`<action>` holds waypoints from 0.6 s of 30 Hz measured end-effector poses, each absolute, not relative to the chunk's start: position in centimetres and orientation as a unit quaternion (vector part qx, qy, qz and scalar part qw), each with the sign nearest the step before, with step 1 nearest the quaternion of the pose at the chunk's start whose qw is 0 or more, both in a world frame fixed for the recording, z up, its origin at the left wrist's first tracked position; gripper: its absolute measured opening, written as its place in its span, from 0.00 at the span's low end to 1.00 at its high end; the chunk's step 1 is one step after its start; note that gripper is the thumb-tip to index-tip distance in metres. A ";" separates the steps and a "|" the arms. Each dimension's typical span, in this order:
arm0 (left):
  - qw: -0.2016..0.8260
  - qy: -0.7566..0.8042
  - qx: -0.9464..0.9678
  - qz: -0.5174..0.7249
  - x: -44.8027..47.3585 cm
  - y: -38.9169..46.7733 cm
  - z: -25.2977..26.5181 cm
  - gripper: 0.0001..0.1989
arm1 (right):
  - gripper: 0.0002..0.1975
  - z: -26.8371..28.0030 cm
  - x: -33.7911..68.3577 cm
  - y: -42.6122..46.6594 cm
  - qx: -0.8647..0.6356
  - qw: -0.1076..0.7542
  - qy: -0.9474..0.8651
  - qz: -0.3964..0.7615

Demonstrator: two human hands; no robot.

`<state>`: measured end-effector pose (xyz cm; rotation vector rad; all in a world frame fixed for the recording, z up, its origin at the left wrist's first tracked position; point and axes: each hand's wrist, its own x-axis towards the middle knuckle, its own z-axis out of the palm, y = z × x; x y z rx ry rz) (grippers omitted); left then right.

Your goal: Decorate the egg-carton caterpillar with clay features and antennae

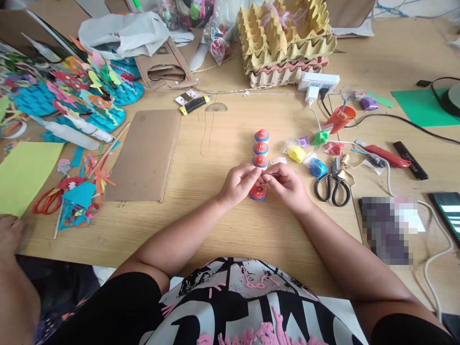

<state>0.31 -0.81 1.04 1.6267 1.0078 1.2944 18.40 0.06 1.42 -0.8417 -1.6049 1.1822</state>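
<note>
My left hand (pixel 238 184) and my right hand (pixel 287 186) meet over the table, thumbs and fingertips pinched close together. Something small and thin, too tiny to name, is between the fingers. Under and just beyond them runs a row of several small red-topped clay pieces (pixel 261 148) with blue rims and yellow smiling faces. The nearest red clay piece (pixel 258 193) lies right below my fingertips and is partly covered by them. To the right of my right hand are black-handled scissors (pixel 334 184) and small bags of clay, among them a blue one (pixel 317 167) and a yellow one (pixel 296 154).
A cardboard sheet (pixel 143 155) lies to the left, near paper scraps and red-handled scissors (pixel 48 200). Stacked egg trays (pixel 287 48), a power strip (pixel 319 79) and an orange cup (pixel 340 120) stand farther back. Cables cross the right side. Another person's hand (pixel 9 232) rests at the left edge.
</note>
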 end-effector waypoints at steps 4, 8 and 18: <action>0.419 0.419 0.592 0.546 0.1 -0.6 0.9 0.31 | 0.24 1.8 18.9 0.2 -0.379 0.483 -0.641 0.461; 0.404 0.451 0.563 0.563 0.0 -0.4 0.9 0.32 | 0.32 2.4 19.4 0.3 -0.400 0.464 -0.654 0.444; 0.441 0.395 0.597 0.540 0.4 -0.5 0.7 0.22 | 0.36 2.8 19.4 0.1 -0.418 0.433 -0.658 0.453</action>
